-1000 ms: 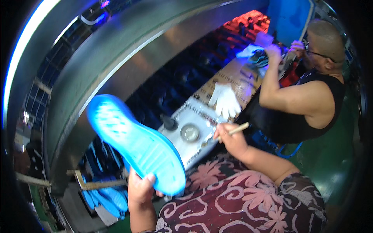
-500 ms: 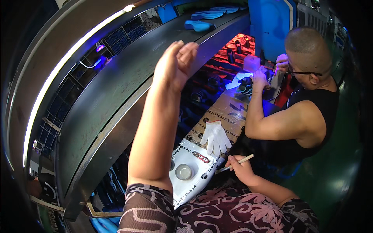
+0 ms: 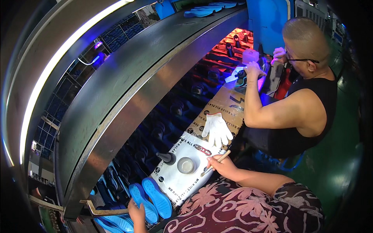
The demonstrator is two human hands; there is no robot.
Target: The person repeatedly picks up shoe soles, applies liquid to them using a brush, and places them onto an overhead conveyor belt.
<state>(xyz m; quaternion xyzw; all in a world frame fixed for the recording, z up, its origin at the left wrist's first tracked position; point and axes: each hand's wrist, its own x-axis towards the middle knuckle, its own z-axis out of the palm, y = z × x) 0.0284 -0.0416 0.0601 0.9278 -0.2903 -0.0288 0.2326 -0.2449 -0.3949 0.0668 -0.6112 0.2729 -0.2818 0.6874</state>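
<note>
At the lower left my left hand (image 3: 136,213) is closed on the edge of a blue shoe sole (image 3: 143,201); part of the grip is hidden. A second blue shoe sole (image 3: 157,198) lies right beside it. My right hand (image 3: 224,167) grips a brush (image 3: 216,163) with a pale handle, its bristle end pointing down over the white covered surface (image 3: 182,185). Left of that brush stands a small round cup (image 3: 185,165). A dark bottle with a pointed nozzle (image 3: 166,157) is tilted next to the cup.
A white glove (image 3: 217,130) lies on the brown cardboard (image 3: 229,101). More blue soles (image 3: 116,223) are stacked at the lower left. The dark conveyor belt (image 3: 128,66) with its metal side (image 3: 128,112) curves along the left. A co-worker (image 3: 299,89) works at the right, handling a shoe.
My left hand has come down from above the belt to the blue soles at lower left. My right hand has moved slightly left and up with the brush. The bottle is now uncovered.
</note>
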